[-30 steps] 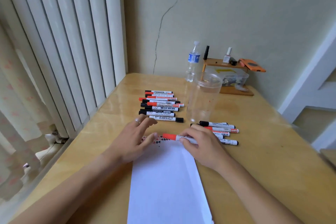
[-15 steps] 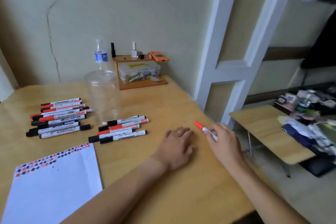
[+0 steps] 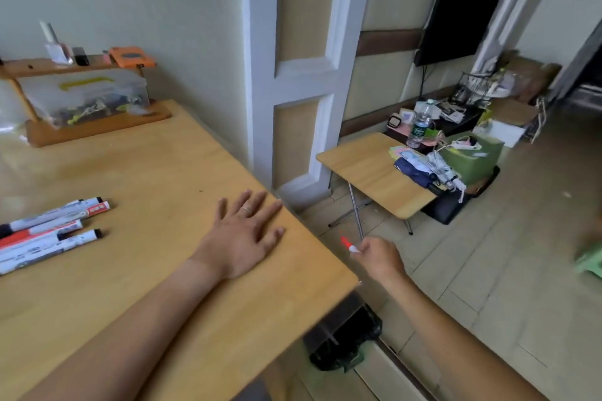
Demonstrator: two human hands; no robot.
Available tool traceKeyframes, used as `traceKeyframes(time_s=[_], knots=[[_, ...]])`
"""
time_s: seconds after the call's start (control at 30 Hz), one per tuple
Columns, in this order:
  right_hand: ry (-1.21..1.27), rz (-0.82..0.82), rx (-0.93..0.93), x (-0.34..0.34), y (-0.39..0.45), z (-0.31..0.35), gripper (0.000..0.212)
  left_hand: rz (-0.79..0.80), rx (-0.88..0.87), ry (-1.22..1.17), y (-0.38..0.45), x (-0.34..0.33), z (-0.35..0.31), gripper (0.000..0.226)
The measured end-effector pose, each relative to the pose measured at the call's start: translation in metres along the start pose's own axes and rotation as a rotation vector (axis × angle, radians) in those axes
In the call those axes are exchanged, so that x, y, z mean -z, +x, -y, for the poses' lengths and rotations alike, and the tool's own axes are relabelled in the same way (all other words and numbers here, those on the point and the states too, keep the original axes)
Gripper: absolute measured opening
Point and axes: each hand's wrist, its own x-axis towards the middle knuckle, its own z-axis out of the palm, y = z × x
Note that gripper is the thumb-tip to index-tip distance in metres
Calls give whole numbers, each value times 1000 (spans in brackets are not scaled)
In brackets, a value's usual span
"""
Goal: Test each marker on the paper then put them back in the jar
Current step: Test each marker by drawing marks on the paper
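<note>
The red marker [image 3: 349,245] could slip to the floor, since the right hand [image 3: 378,257] holds it out past the bench [image 3: 182,172] edge, fingers curled round its barrel with only the capped red end showing (blurred). The left hand [image 3: 244,234] lies flat, fingers spread, on the bench. Other markers [image 3: 49,231] lie at the bench's left; jar and paper are out of view.
</note>
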Motion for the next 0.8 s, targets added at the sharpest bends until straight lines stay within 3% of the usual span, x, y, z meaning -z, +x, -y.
traceKeyframes(time_s=[0.17, 0.27, 0.5, 0.6, 0.8], knots=[[42, 32, -115, -51, -10, -29, 19, -24, 3, -40, -1, 1, 0, 85], [53, 32, -145, -68, -13, -34, 27, -31, 3, -28, 0, 1, 0, 84], [31, 6, -143, -93, -11, -35, 11, -51, 3, -26, 0, 2, -1, 84], [24, -56, -103, -94, -12, -32, 10, -57, 3, -26, 1, 1, -1, 82], [15, -119, 157, -49, -3, -15, 9, -50, 3, -34, -1, 2, -1, 83]])
